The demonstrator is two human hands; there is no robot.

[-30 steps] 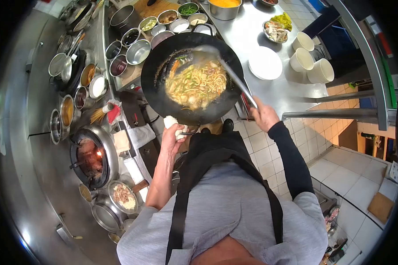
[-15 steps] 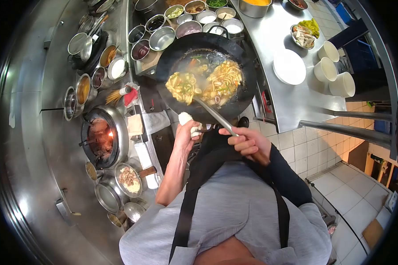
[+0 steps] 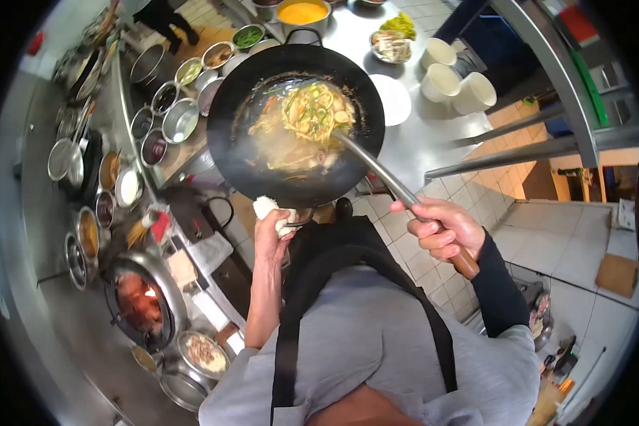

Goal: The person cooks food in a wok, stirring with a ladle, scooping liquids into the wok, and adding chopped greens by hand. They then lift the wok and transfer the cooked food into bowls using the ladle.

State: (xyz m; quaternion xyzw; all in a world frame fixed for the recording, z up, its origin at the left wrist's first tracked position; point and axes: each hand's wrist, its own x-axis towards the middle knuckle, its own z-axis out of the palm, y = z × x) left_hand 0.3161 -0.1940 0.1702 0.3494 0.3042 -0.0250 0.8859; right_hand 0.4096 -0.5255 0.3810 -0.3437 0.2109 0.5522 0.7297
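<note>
A black wok [image 3: 227,145] is tilted in front of me, holding a little steaming broth. My left hand [image 3: 268,238] is closed around a folded white cloth [image 3: 268,207] at the wok's near loop handle [image 3: 299,223]. In my right hand [image 3: 447,228] is the wood-ended metal handle of a ladle [image 3: 383,177]. Its head is hidden under a heap of noodles [image 3: 318,113] with green and orange vegetable bits. That heap is raised above the broth, still within the wok's outline. Pieces of food remain in the liquid below.
Right of the wok, a steel counter [image 3: 419,145] bears a white plate [image 3: 392,99], white paper bowls [image 3: 473,94] and a bowl of ingredients [image 3: 390,47]. At left, a lit burner [image 3: 138,302] stands among steel bowls [image 3: 180,121]. Someone's legs [image 3: 165,25] show at the back.
The view has turned, and the wok now overlaps the counter's edge. My right hand has moved outward and the ladle now lifts one noodle heap; before, noodles lay in two clumps.
</note>
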